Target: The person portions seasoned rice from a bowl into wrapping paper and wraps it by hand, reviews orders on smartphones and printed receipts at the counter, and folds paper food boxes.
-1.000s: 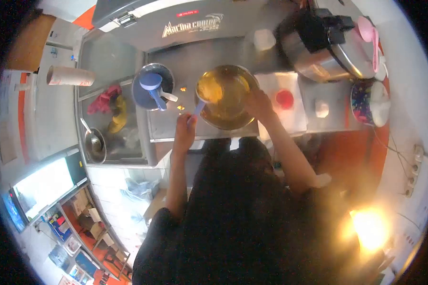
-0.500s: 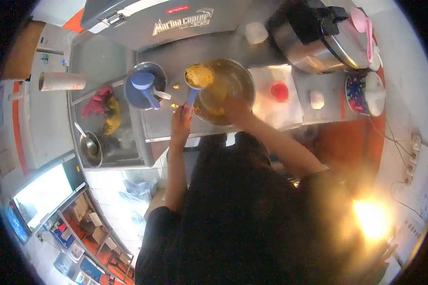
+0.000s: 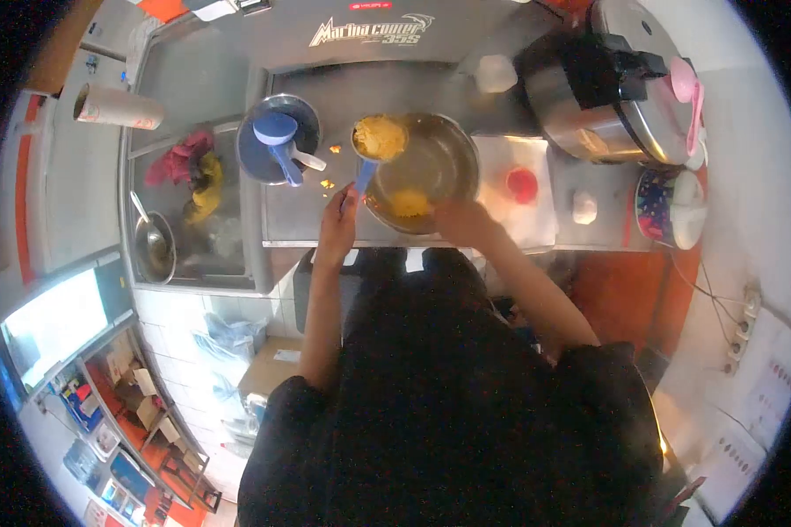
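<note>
My left hand is closed round the blue handle of a scoop. Yellow, crumbly-looking food is heaped in its cup, held over the left rim of a wide metal bowl. Inside the bowl, a smaller yellow clump lies near the front. My right hand is at the bowl's front right rim, beside that clump, with fingers curled. Whether it grips the rim or something small is hidden. Yellow crumbs lie on the metal counter left of the bowl.
Left of the crumbs, a dark bowl holds another blue scoop. A sink contains cloths and a pot. On the right are a white sheet with a red round item, a large cooker and a patterned tub.
My right hand has drawn back from inside the bowl to its front rim, uncovering the yellow clump. My left hand still holds the loaded scoop. The camera view has shifted slightly.
</note>
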Motion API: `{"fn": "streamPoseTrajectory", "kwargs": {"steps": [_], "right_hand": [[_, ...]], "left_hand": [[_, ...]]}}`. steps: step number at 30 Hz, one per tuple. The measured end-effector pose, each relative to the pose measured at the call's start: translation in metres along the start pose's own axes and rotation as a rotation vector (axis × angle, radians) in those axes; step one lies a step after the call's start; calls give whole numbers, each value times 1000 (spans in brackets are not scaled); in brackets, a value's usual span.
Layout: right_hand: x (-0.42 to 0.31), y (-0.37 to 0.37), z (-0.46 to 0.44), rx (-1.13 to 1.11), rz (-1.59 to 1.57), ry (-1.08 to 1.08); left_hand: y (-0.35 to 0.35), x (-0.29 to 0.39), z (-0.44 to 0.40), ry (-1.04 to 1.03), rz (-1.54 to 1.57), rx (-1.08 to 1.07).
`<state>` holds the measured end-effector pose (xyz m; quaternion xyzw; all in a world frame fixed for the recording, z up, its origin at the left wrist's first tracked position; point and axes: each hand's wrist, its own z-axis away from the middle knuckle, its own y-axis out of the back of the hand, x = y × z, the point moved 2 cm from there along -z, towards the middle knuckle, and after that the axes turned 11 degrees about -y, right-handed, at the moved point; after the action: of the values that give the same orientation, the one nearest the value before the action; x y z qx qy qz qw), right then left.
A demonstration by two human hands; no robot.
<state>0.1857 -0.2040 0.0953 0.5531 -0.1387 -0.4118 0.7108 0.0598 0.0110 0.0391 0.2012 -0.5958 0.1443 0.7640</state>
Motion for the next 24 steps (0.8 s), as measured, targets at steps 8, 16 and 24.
{"fn": "streamPoseTrajectory", "kwargs": {"steps": [8,16,24], "right_hand": [[-8,-58,9,767,42,106],[10,-65,8,323,20,-57],[54,0,-26,81,-35,-254]], "left_hand": [[-3,25,5,-51,-48,-3],[-6,20,7,-94,-167,0],[-12,-3,12,20,41,7]]}}
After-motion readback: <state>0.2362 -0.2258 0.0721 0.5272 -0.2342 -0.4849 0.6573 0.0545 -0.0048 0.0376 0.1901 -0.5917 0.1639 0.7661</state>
